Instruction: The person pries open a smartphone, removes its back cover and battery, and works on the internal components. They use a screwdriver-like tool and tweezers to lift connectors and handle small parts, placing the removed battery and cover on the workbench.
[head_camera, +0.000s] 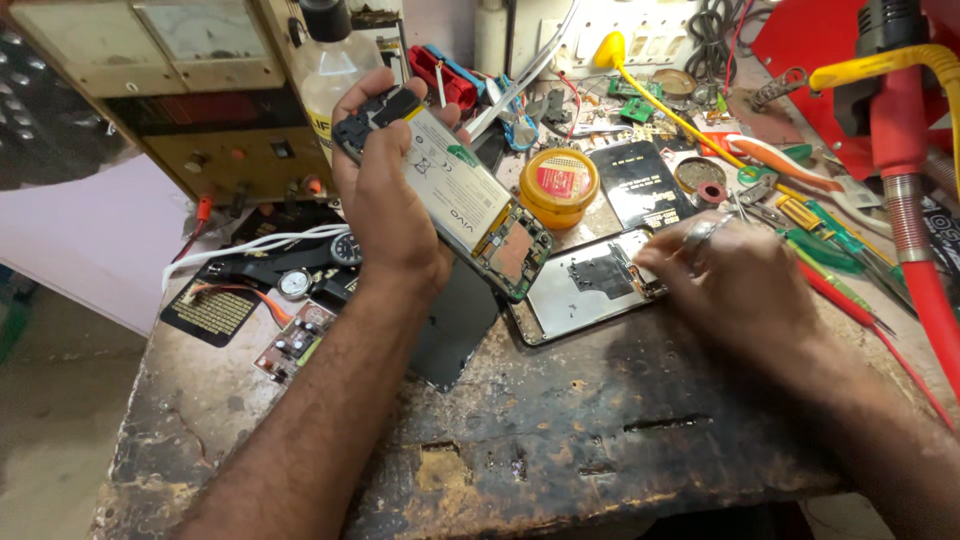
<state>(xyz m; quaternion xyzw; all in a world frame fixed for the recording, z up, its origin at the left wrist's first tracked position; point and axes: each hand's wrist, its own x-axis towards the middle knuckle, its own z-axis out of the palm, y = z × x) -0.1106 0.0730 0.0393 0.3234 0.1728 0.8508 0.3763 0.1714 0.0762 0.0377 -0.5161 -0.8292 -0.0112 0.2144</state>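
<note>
My left hand (385, 200) is raised above the bench and holds an opened phone body (455, 190), its white battery and green circuit board facing me. A detached phone frame (580, 290) with a silvery inner plate lies flat on the worn wooden bench (560, 420). My right hand (740, 285), a ring on one finger, rests on the right end of that frame with its fingertips pinched together at the edge. Whether a small part sits between those fingertips cannot be made out.
A round yellow tin (558, 185) and a black back cover (640, 185) lie behind the frame. Screwdrivers and tweezers (830, 250) crowd the right side beside a red hot-air tool (905, 180). A power supply box (190, 90), a clear bottle (330, 70) and small circuit boards (295, 345) stand left.
</note>
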